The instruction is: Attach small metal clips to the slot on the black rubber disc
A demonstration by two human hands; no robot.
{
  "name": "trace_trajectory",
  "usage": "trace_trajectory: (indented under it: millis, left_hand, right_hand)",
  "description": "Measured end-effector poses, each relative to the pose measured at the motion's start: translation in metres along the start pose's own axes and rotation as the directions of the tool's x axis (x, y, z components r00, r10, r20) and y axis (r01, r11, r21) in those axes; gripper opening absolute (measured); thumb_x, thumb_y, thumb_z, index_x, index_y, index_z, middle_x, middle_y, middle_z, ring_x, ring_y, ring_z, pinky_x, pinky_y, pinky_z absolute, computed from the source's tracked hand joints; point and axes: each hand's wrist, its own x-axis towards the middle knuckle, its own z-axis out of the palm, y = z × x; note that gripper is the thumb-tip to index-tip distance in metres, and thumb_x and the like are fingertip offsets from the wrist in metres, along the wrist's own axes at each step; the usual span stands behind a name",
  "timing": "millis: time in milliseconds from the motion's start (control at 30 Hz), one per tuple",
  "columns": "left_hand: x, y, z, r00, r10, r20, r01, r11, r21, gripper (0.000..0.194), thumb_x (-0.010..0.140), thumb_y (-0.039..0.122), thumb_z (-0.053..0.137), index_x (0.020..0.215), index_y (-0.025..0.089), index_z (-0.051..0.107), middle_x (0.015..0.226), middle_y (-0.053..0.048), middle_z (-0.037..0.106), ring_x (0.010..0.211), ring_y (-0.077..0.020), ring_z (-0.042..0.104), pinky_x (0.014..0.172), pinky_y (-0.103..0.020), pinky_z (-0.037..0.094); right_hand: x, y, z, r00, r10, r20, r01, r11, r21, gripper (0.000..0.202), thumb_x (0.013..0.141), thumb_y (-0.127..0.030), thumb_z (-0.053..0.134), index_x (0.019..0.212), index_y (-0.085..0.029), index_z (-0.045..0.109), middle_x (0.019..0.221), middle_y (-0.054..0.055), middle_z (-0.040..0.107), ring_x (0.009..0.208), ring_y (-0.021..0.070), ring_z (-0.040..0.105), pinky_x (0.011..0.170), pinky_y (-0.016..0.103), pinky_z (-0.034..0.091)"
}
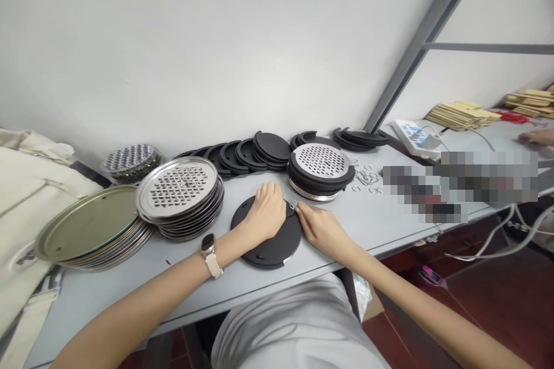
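A black round disc [270,248] lies flat on the grey table, close to its front edge. My left hand [267,212] is closed on top of the disc, its fingers curled; what it holds, if anything, is hidden. At the disc's upper right rim my right hand [318,228] pinches a small metal ring [292,206]. Just behind stands a stack of black discs with a perforated metal plate [324,161] on top. More metal rings [367,177] lie loose to the right of that stack.
Perforated metal plates [176,187] and olive trays [90,225] are stacked at left. Black discs [272,147] lean along the wall. A grey metal post [426,40] rises behind the table [208,288]. Another person's hand [536,137] shows at far right.
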Motion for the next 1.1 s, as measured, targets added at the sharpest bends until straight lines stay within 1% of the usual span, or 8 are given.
trace_trajectory:
  millis: [133,267,433,567,733,833,1000,1100]
  left_hand:
    - [-0.0004,0.0007,-0.0011,1.000,0.006,0.030,-0.008,0.999,0.049,0.020,0.091,0.009,0.030,0.089,0.012,0.050,0.096,-0.013,0.051,0.092,-0.0267,0.047,0.081,-0.041,0.041]
    - [-0.0006,0.0010,-0.0009,1.000,-0.001,-0.002,0.001,1.000,0.026,0.020,0.091,0.008,0.030,0.089,0.012,0.050,0.095,-0.013,0.050,0.090,-0.0262,0.047,0.080,-0.041,0.041]
    - [-0.0012,0.0014,-0.0040,1.000,-0.003,0.011,0.003,1.000,0.006,0.020,0.089,0.007,0.030,0.085,0.014,0.049,0.093,-0.013,0.050,0.089,-0.0271,0.047,0.080,-0.043,0.040]
    - [-0.0016,0.0020,-0.0066,0.999,0.007,0.046,-0.010,0.998,0.059,0.022,0.088,0.007,0.029,0.087,0.012,0.050,0.094,-0.015,0.051,0.090,-0.0282,0.046,0.079,-0.042,0.040]
    - [-0.0014,0.0021,-0.0062,0.998,0.031,0.059,-0.037,0.994,0.102,0.023,0.088,0.006,0.029,0.088,0.011,0.052,0.095,-0.015,0.051,0.090,-0.0278,0.047,0.079,-0.042,0.040]
    - [-0.0015,0.0017,-0.0057,0.997,0.029,0.070,-0.035,0.995,0.093,0.022,0.088,0.007,0.030,0.087,0.010,0.052,0.095,-0.016,0.051,0.090,-0.0277,0.046,0.079,-0.042,0.040]
    - [-0.0015,0.0010,-0.0053,0.998,0.036,0.044,-0.039,0.996,0.082,0.024,0.089,0.007,0.028,0.089,0.010,0.052,0.094,-0.015,0.050,0.089,-0.0272,0.046,0.078,-0.042,0.039]
    - [-0.0015,0.0011,-0.0058,0.998,0.035,0.052,-0.040,0.995,0.088,0.025,0.089,0.007,0.027,0.088,0.010,0.052,0.094,-0.016,0.051,0.089,-0.0275,0.046,0.078,-0.042,0.040]
  right_hand:
    - [0.0009,0.0005,0.0010,1.000,-0.006,0.005,0.006,1.000,-0.024,0.024,0.097,-0.022,0.030,0.084,-0.017,0.049,0.059,0.002,0.056,0.050,0.0155,0.050,0.052,0.026,0.025]
    - [0.0020,0.0012,0.0025,1.000,-0.020,0.003,0.020,0.999,-0.041,0.024,0.098,-0.022,0.030,0.085,-0.016,0.049,0.060,0.003,0.057,0.050,0.0158,0.051,0.052,0.027,0.025]
    - [0.0010,0.0009,0.0028,1.000,-0.014,0.011,0.014,0.999,-0.047,0.024,0.098,-0.022,0.029,0.087,-0.016,0.049,0.059,0.002,0.058,0.049,0.0157,0.051,0.051,0.027,0.024]
    - [-0.0003,0.0001,0.0011,1.000,-0.013,0.020,0.014,0.999,-0.043,0.023,0.097,-0.021,0.030,0.087,-0.016,0.049,0.059,0.003,0.058,0.049,0.0160,0.052,0.051,0.027,0.025]
    - [-0.0028,-0.0010,-0.0008,0.999,-0.022,0.025,0.023,0.999,-0.045,0.023,0.097,-0.020,0.029,0.088,-0.015,0.049,0.059,0.003,0.059,0.049,0.0162,0.052,0.051,0.027,0.026]
    - [-0.0044,-0.0026,-0.0011,1.000,-0.011,0.023,0.013,0.998,-0.064,0.022,0.097,-0.020,0.030,0.089,-0.015,0.050,0.062,0.004,0.061,0.051,0.0165,0.053,0.052,0.027,0.026]
    - [-0.0057,-0.0056,-0.0002,1.000,0.013,0.011,-0.011,0.992,-0.126,0.021,0.097,-0.019,0.032,0.089,-0.014,0.051,0.064,0.005,0.062,0.053,0.0165,0.054,0.052,0.027,0.026]
    - [-0.0068,-0.0069,0.0001,1.000,0.013,-0.005,-0.013,0.987,-0.160,0.021,0.096,-0.018,0.033,0.088,-0.014,0.052,0.064,0.005,0.062,0.051,0.0159,0.053,0.052,0.027,0.025]
